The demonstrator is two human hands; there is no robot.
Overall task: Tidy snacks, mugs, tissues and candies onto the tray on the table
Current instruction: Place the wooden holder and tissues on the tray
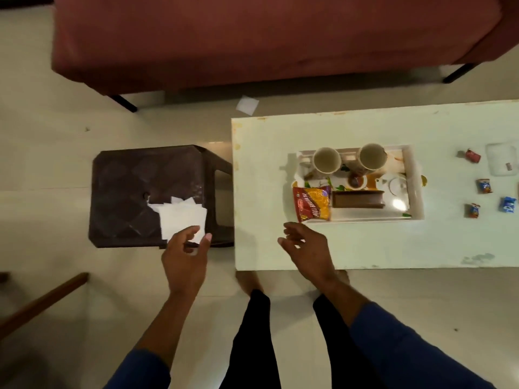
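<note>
i take the white rectangular tray (415, 175) on the pale table (365, 242) as my landmark. inside it stand two cream ceramic mugs (327, 160) at the far side, and the red and yellow snack packet (311, 203) lies at its left near corner, so these steps look done. to the right of the tray, well apart from it, small wrapped candies (484, 186) are scattered on the table, not yet collected. far to the left of the tray, on the dark brown plastic stool (126, 192), lies a pile of white paper tissues (179, 217). my left hand (185, 256) pinches the near edge of this pile, i think to lift it. my right hand (306, 248) hovers just before the tray, fingers loosely spread, holding nothing. one more white tissue (247, 105) lies on the floor beyond the tray.
</note>
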